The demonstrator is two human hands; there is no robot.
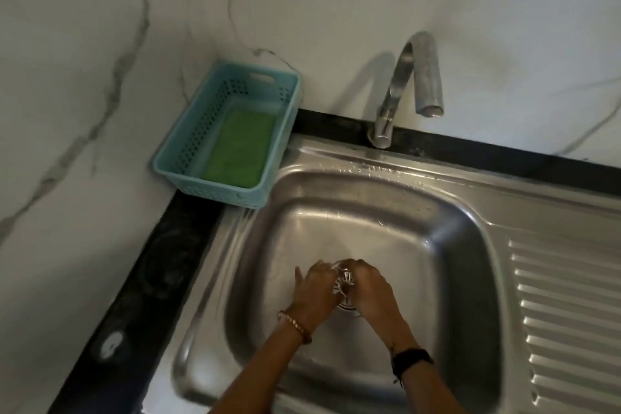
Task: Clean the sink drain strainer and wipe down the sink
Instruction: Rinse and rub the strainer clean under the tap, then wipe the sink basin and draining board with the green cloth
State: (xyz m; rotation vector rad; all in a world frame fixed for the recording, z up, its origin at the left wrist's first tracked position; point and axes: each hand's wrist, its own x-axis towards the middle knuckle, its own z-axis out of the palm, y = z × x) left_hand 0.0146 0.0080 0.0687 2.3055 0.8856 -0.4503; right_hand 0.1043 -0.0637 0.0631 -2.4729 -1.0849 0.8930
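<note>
Steel sink (386, 198) basin, left hand (316, 289) and right hand (369, 289) gripping strainer (343, 279) mid-floor

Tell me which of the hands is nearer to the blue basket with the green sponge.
Left. The left hand is at the drain strainer, on the side facing the blue basket; the right hand is across the strainer, farther away.

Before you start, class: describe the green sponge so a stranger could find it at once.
Find the steel sink, then look to its far left corner, where a pale blue basket sits on the black counter against the marble wall. The sponge lies flat inside it, the only bright green thing in view.
</note>
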